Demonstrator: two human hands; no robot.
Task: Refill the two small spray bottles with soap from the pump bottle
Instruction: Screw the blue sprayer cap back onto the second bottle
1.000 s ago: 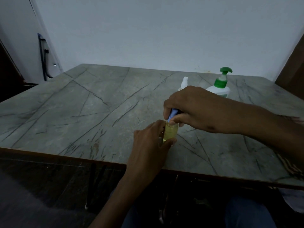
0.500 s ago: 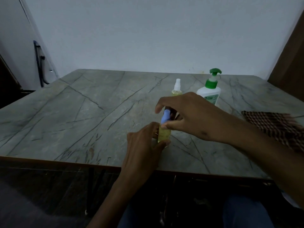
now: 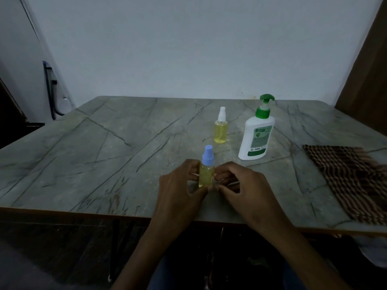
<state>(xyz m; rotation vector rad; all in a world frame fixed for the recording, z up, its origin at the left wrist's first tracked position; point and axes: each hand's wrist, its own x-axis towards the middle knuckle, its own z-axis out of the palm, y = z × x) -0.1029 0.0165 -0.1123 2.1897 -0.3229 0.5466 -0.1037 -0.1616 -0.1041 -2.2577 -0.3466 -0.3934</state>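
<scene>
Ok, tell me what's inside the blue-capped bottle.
The blue-capped bottle holds yellow liquid, filling its body up to the cap. Fingers of the left hand and right hand cover its sides and base.

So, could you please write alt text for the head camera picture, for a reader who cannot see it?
Two hands, left hand and right hand, hold a small blue-capped spray bottle of yellow liquid upright on a marble-pattern table. Behind it stand a white-capped spray bottle, also yellow, and a white pump bottle with a green pump. A woven cloth lies at the right.

Plain domestic room: marble-patterned table [image 3: 104, 153] against bare white wall [image 3: 188, 49], woven cloth [image 3: 351, 181], door [image 3: 12, 49] at left.
</scene>
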